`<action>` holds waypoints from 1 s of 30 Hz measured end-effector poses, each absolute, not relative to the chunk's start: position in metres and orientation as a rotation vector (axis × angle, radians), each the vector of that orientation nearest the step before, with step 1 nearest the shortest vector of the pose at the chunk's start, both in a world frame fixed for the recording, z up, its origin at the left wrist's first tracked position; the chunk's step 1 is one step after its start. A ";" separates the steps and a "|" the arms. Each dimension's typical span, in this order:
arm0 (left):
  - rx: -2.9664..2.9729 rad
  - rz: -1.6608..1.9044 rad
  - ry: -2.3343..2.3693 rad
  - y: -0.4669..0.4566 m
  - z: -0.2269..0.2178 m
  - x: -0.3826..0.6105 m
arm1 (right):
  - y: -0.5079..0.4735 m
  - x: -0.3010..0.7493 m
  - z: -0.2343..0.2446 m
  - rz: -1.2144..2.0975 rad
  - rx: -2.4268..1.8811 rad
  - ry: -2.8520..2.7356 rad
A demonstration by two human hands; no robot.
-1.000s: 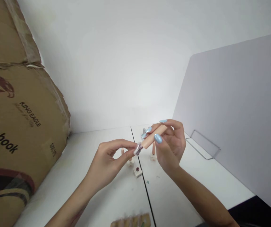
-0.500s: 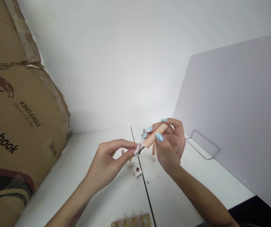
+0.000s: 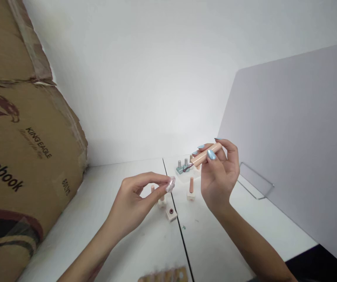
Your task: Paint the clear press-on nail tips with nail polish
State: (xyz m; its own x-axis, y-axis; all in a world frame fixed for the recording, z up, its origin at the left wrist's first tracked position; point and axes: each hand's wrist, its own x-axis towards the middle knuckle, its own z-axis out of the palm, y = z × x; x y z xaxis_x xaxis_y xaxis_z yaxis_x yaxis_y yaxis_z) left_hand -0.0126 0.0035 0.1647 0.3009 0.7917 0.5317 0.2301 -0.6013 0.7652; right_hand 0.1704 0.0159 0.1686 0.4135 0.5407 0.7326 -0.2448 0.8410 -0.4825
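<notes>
My left hand pinches a small, pale pearly false nail between thumb and fingertips. My right hand holds a peach-coloured nail polish cap with its brush, tilted, with the dark-tipped brush pointing left. The brush tip is apart from the false nail and appears above teal polish bottles. Below it, a peach-capped polish bottle stands on the table. An uncapped square bottle with a dark opening stands just below my left fingers.
A large printed cardboard sheet leans along the left. A white wall rises behind the white table, which has a dark seam. A grey panel and wire stand stand at right. A blurred tray sits at the bottom edge.
My right hand has moved up and to the right, drawing the brush away from the false nail. My left hand has stayed nearly still, and the bottles behind are now uncovered.
</notes>
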 end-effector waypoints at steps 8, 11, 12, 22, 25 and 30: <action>1.978 1.385 0.901 0.007 0.162 -0.014 | 0.014 0.171 0.174 0.467 -0.285 -0.995; 1.902 1.428 0.936 0.008 0.162 -0.014 | 0.013 0.171 0.174 0.463 -0.307 -1.007; 1.868 1.444 0.943 0.008 0.162 -0.014 | 0.012 0.171 0.173 0.463 -0.314 -1.014; 1.715 1.533 0.967 0.006 0.167 -0.011 | 0.011 0.171 0.170 0.474 -0.340 -1.039; 1.734 1.561 0.995 0.006 0.167 -0.009 | 0.010 0.170 0.171 0.477 -0.331 -1.037; 1.739 1.537 1.015 0.004 0.170 -0.004 | 0.008 0.168 0.171 0.553 -0.297 -1.079</action>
